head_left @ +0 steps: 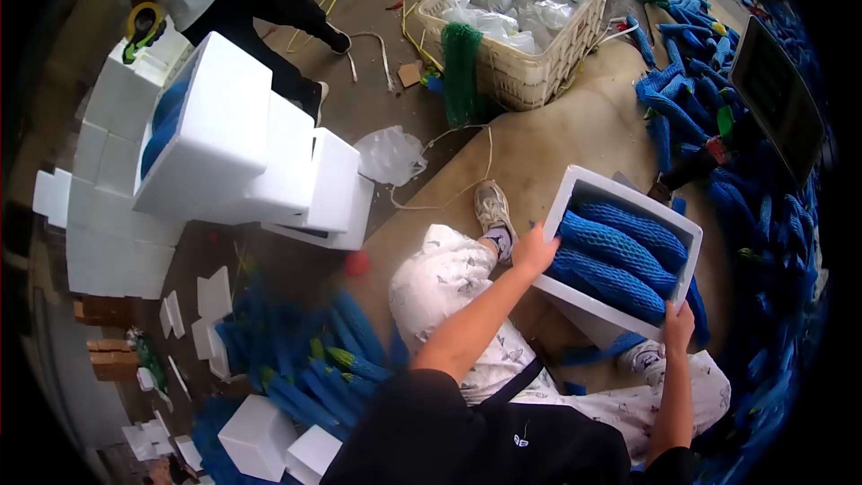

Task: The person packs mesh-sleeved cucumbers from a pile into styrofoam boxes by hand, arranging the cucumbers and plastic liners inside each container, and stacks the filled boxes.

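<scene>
White foam box [639,200], at about three o'clock, is gripped by the left hand [536,253] at its nine and the right hand [679,327] near its five; three blue-netted pieces [615,256] seem to fill it, uncovered, while many loose netted pieces [673,114] lie unboxed at two and seven.

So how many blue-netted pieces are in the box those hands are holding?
3 show in the white box, side by side: a far piece, a middle piece and a near piece closest to the wearer. More may be hidden underneath.
</scene>
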Available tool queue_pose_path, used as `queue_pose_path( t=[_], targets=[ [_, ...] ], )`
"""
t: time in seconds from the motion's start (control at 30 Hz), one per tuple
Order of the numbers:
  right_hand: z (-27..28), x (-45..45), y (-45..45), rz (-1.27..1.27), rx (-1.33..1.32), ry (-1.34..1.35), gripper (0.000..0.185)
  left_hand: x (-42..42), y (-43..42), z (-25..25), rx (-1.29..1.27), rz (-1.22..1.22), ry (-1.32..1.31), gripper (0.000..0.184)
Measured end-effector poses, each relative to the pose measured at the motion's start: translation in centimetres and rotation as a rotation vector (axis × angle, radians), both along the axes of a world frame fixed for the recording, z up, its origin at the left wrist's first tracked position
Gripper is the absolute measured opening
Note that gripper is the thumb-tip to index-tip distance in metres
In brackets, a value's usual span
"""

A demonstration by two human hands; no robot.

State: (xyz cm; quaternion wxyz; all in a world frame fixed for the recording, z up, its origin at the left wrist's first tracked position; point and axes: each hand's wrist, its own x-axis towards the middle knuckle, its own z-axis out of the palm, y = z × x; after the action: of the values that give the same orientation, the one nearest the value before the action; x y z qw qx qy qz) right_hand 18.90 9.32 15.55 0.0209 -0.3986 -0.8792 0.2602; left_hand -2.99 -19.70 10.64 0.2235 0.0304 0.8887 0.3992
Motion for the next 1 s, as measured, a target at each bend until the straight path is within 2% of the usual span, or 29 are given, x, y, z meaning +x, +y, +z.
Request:
queue_pose_path(
  t=[0.1, 0.13, 0.17, 0.23, 0.43, 0.5, 0.53, 0.57, 0.63, 0.7, 0.73, 0.77, 0.8, 0.83, 0.87, 0.9, 0.93, 0.97, 1.0],
  targets=[
    [3.1, -4.2, -1.9, 0.094, 0.048, 0.078, 0.033, -3.6, -2.7, 5.4, 0.093, 0.052, 0.123, 0.040],
    [3.2, -6.0, -1.9, 0.150, 0.067, 0.104, 0.033, -5.3, -3.8, 7.4, -0.028, 0.052, 0.107, 0.045],
    [4.2, -8.0, -2.4, 0.196, 0.136, 0.092, 0.034, -7.0, -5.2, 8.0, -0.018, 0.052, 0.171, 0.043],
    [6.2, -11.8, -4.7, 0.246, 0.083, 0.221, 0.034, -9.2, -8.6, 11.1, 0.035, 0.084, 0.291, 0.042],
    [15.3, -21.7, -13.8, 0.438, -0.189, 0.496, 0.027, -10.5, -20.2, 30.6, -0.256, 0.247, 0.591, 0.040],
    [19.5, -24.3, -17.0, 0.557, -0.239, 0.606, 0.024, -9.5, -24.5, 36.7, -0.234, 0.286, 0.791, 0.040],
    [21.5, -25.4, -18.6, 0.609, -0.250, 0.734, 0.024, -9.5, -27.3, 38.5, -0.225, 0.284, 1.003, 0.038],
    [23.7, -26.5, -20.2, 0.655, -0.258, 0.860, 0.023, -7.3, -28.4, 43.3, -0.281, 0.361, 0.875, 0.038],
    [29.7, -28.6, -23.7, 0.765, -0.306, 0.988, 0.027, -5.0, -32.3, 49.8, -0.288, 0.330, 1.024, 0.038],
    [36.0, -31.7, -26.7, 0.973, -0.035, 1.008, 0.035, -3.8, -36.8, 56.1, -0.187, 0.361, 0.923, 0.033],
    [40.0, -31.4, -30.1, 1.014, -0.064, 0.938, 0.034, -3.8, -39.7, 58.7, -0.133, 0.381, 0.853, 0.033],
    [40.9, -35.8, -32.0, 1.052, -0.023, 0.987, 0.035, -4.1, -42.7, 60.7, -0.156, 0.437, 0.792, 0.033],
    [43.6, -37.2, -36.3, 1.105, -0.022, 1.051, 0.038, -5.2, -47.6, 62.3, -0.269, 0.480, 0.766, 0.032],
    [46.7, -36.0, -40.5, 1.032, -0.139, 0.920, 0.042, -6.1, -51.3, 62.7, -0.472, 0.455, 0.853, 0.033],
    [48.2, -38.0, -43.3, 1.067, -0.124, 0.824, 0.047, -7.3, -55.5, 62.4, -0.550, 0.497, 0.830, 0.036],
    [49.7, -39.2, -45.5, 1.181, -0.044, 0.639, 0.050, -7.8, -58.2, 61.4, -0.538, 0.582, 0.798, 0.039],
    [50.2, -40.0, -47.3, 1.204, -0.063, 0.573, 0.053, -8.6, -61.4, 60.2, -0.655, 0.605, 0.790, 0.045],
    [50.1, -40.7, -49.1, 1.225, -0.085, 0.492, 0.056, -9.5, -63.9, 58.6, -0.735, 0.769, 0.572, 0.051],
    [49.8, -40.8, -50.1, 1.197, -0.022, 0.540, 0.057, -9.6, -64.0, 56.5, -0.876, 0.770, 0.546, 0.055]
  ],
)
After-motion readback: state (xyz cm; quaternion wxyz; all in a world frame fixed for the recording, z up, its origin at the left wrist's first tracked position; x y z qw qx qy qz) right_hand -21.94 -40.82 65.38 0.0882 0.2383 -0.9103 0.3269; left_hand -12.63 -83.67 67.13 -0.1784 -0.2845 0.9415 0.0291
